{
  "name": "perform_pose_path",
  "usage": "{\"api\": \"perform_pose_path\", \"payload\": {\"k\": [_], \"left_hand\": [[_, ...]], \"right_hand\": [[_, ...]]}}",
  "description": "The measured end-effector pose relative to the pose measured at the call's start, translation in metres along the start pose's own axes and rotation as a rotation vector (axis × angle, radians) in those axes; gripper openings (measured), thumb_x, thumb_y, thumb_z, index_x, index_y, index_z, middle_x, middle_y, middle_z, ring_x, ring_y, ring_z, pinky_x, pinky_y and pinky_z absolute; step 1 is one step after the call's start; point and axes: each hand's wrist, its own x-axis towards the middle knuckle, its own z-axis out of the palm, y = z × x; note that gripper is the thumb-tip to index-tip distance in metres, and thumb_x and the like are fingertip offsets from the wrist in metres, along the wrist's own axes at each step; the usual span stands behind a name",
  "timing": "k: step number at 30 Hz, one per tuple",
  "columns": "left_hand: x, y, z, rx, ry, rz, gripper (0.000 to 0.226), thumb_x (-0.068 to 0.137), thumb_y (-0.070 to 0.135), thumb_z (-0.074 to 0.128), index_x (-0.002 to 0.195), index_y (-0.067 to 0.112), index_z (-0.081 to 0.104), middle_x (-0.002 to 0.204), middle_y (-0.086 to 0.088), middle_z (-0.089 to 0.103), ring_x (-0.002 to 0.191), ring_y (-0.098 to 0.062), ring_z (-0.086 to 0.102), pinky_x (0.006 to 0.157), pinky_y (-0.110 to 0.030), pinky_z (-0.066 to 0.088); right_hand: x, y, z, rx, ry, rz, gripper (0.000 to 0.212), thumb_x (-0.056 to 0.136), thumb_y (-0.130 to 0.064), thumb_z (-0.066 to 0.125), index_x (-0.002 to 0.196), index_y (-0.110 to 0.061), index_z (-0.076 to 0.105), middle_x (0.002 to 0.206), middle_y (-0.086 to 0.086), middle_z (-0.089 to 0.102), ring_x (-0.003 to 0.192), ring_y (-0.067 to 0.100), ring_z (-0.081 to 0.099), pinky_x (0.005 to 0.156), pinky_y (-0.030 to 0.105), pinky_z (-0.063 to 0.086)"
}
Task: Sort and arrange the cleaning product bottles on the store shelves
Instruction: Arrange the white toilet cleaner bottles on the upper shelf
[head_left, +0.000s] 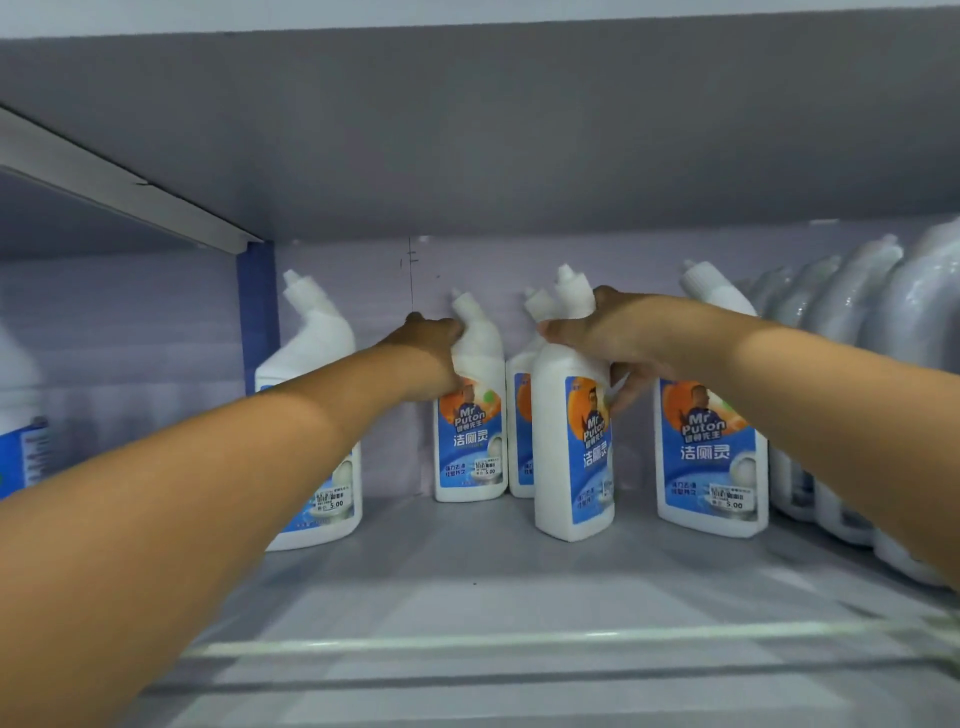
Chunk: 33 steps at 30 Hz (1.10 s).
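Reaching deep into the shelf (467, 587), both bare arms stretched toward the back wall (363, 291), each hand closed on a white toilet-cleaner bottle. The left hand (434, 345) was curled round the bent neck of a bottle (470, 415) standing upright near the back, at about eleven o'clock from the shelf's middle, its blue and orange label facing forward. The right hand (605, 332) gripped the shoulder and neck of a second bottle (571, 452) at about one o'clock, thumb over the near side and fingers wrapped behind; this bottle stood nearer the front than the first and was turned so its label faced partly rightward. Whether its base rested on the shelf or hung just above could not be told. Just behind it, between the two held bottles, stood a third bottle (519, 426), mostly hidden. At nine o'clock a fourth bottle (311, 364) stood beside the blue upright post (255, 322), partly covered by the left forearm. At three o'clock a fifth bottle (711, 457) faced forward with a price sticker on it. Beyond that, at the far right, a row of bottles (857, 332) ran from back to front, touching one another, blurred.
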Motion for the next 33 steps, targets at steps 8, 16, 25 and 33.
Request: {"api": "perform_pose_path", "payload": {"k": [8, 16, 25, 33], "left_hand": [[-0.075, -0.046, -0.044, -0.261, 0.779, -0.008, 0.056, 0.083, 0.036, 0.081, 0.131, 0.016, 0.057, 0.140, -0.012, 0.045, 0.132, -0.032, 0.046, 0.108, -0.034, 0.039], [-0.096, -0.071, -0.038, -0.356, 0.045, -0.461, 0.070, 0.078, 0.029, 0.086, 0.131, 0.025, 0.041, 0.103, -0.008, 0.072, 0.087, -0.029, 0.074, 0.075, -0.055, 0.062], [-0.079, -0.066, -0.024, -0.575, -0.049, -0.313, 0.064, 0.087, 0.020, 0.080, 0.138, 0.030, 0.043, 0.108, -0.007, 0.074, 0.093, -0.026, 0.075, 0.081, -0.054, 0.062], [-0.053, -0.026, -0.007, -0.510, -0.133, -0.155, 0.069, 0.088, 0.032, 0.078, 0.143, 0.040, 0.039, 0.110, -0.001, 0.070, 0.096, -0.020, 0.072, 0.066, -0.045, 0.065]], "right_hand": [[0.020, -0.004, 0.023, -0.143, 0.281, -0.064, 0.063, 0.089, -0.058, 0.065, 0.128, -0.012, 0.045, 0.102, 0.008, 0.057, 0.069, 0.032, 0.064, 0.041, 0.033, 0.052], [0.038, 0.000, 0.039, -0.091, 0.383, -0.084, 0.065, 0.093, -0.054, 0.063, 0.132, -0.007, 0.041, 0.129, 0.014, 0.056, 0.090, 0.029, 0.054, 0.071, 0.034, 0.040], [0.035, -0.005, 0.041, -0.054, 0.325, -0.014, 0.067, 0.095, -0.055, 0.062, 0.132, -0.009, 0.033, 0.127, 0.014, 0.057, 0.086, 0.027, 0.053, 0.070, 0.037, 0.041], [-0.045, 0.006, -0.019, -0.558, 0.541, -0.293, 0.058, 0.099, -0.054, 0.051, 0.140, -0.014, 0.045, 0.128, 0.011, 0.058, 0.113, 0.031, 0.059, 0.091, 0.040, 0.050]]}}
